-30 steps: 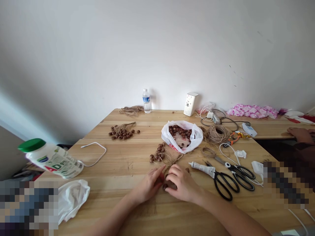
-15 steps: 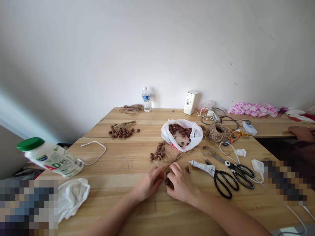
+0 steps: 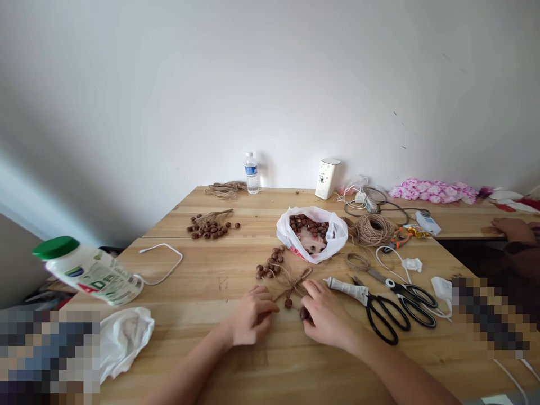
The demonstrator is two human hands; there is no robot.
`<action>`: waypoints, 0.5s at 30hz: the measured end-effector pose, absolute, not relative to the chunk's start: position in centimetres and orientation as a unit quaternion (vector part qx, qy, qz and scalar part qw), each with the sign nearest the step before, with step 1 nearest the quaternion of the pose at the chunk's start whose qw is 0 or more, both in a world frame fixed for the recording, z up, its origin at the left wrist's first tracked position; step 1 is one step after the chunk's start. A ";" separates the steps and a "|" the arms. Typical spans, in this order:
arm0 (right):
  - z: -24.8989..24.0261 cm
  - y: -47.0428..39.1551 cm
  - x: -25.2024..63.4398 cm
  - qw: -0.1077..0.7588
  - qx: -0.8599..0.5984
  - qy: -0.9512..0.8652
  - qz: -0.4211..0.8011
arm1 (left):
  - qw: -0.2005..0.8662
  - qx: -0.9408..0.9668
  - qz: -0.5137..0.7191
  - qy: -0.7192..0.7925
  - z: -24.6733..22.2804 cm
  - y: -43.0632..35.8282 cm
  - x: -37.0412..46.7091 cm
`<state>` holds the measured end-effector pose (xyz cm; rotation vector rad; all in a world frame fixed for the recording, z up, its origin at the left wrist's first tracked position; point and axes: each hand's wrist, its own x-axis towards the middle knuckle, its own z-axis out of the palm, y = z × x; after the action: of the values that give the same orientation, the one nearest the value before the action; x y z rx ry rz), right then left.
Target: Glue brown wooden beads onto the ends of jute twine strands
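Observation:
My left hand (image 3: 255,316) rests on the table with fingers curled in; whatever its fingertips hold, if anything, is hidden. Close to them runs a strand of a brown twine bundle (image 3: 300,278) that has a loop at its upper end. My right hand (image 3: 329,316) is bent round a round brown nut (image 3: 304,313), partly covered by its fingers, and its forefinger reaches the twine. Between the hands lies another brown nut (image 3: 288,304). Just beyond is a cluster of nuts on strings (image 3: 270,264).
A white plastic bag (image 3: 284,230) of nuts stands behind the hands. On the right are a glue tube (image 3: 348,288), black-handled scissors (image 3: 388,318), a second pair (image 3: 415,304) and a twine coil (image 3: 375,229). A green-capped bottle (image 3: 97,275) is at left. A person's hand (image 3: 512,229) shows far right.
My hands have moved apart, the left a little left and the right to the right. The twine bundle and a nut between them now show more.

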<state>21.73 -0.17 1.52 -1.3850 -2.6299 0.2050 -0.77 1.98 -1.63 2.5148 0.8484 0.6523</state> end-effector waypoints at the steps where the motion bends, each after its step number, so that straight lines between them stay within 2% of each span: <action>1: 1.7 -0.2 21.9 0.084 -0.457 -0.882 0.077 | 0.204 0.901 0.236 0.302 -1.6 1.9 -0.7; 7: 0.9 0.3 20.7 0.134 -0.475 -0.865 0.095 | 0.217 0.893 0.264 0.292 -2.1 1.9 -0.5; 11: -0.3 1.7 18.9 0.083 -0.453 -0.886 0.053 | 0.231 0.894 0.269 0.273 -2.3 1.9 -0.4; 15: -0.4 3.4 18.2 0.048 -0.362 -0.929 0.061 | 0.229 0.905 0.249 0.258 -2.0 1.6 -0.2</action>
<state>18.23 3.43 -0.42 -1.1054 -2.8324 0.1873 -0.25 1.58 -1.97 2.4923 0.7099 0.6850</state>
